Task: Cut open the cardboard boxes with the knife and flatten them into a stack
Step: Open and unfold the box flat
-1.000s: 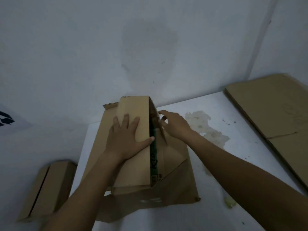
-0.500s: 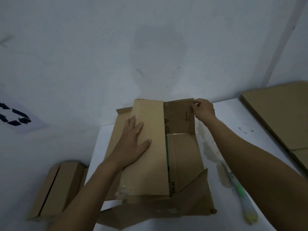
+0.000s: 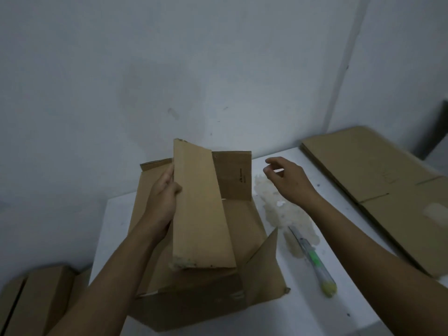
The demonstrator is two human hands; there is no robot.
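A brown cardboard box (image 3: 242, 229) stands opened on the white table (image 3: 315, 309), its flaps spread outward. My left hand (image 3: 162, 200) grips the left edge of the long top flap (image 3: 198, 209), which is lifted and tilted. My right hand (image 3: 288, 180) hovers to the right of the box's far flap, fingers loosely curled and holding nothing. The knife (image 3: 312, 258), a clear cutter with a green slider and yellow end, lies on the table just right of the box.
A stack of flattened cardboard (image 3: 378, 187) lies on the table's right side. Another closed cardboard box (image 3: 36, 299) sits lower down at the left. A white wall rises right behind the table. A rough patch (image 3: 278, 209) marks the tabletop beside the knife.
My right hand let go of the far flap and drew away to the right. My left hand shifted from pressing flat on the long flap to gripping its left edge and lifting it.
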